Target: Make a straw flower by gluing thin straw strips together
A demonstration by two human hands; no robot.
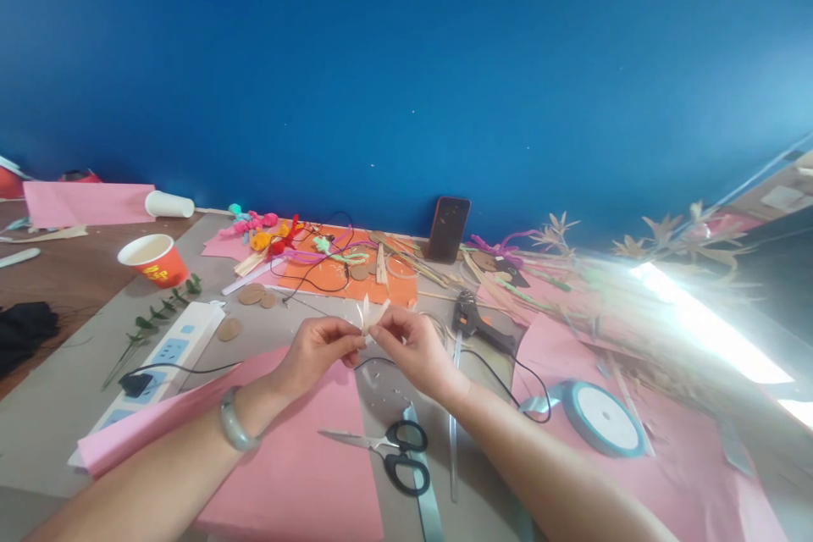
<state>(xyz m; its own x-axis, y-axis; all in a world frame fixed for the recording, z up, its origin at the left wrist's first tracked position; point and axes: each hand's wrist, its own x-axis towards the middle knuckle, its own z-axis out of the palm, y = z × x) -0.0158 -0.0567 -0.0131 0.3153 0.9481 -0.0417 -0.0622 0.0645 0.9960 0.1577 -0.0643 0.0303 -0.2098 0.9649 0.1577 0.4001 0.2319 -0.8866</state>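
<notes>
- Strips (367, 315), thin, pointed and pale cream, fanned like petals, are pinched by the left hand (327, 347) and right hand (412, 347), held close together over a grey tabletop (47, 440).
- Farther left, an upright, tapered red paper cup (170, 264) with yellow lettering is placed, its contents unclear.
- Beyond it, a white paper cup (168, 204) is laid on its side.
- Behind, everything is backed by a blue wall (406, 85).

Left hand (323, 353) and right hand (417, 349) pinching pale strips (366, 316), scissors (384, 443) below, blue wall (406, 85)
</notes>
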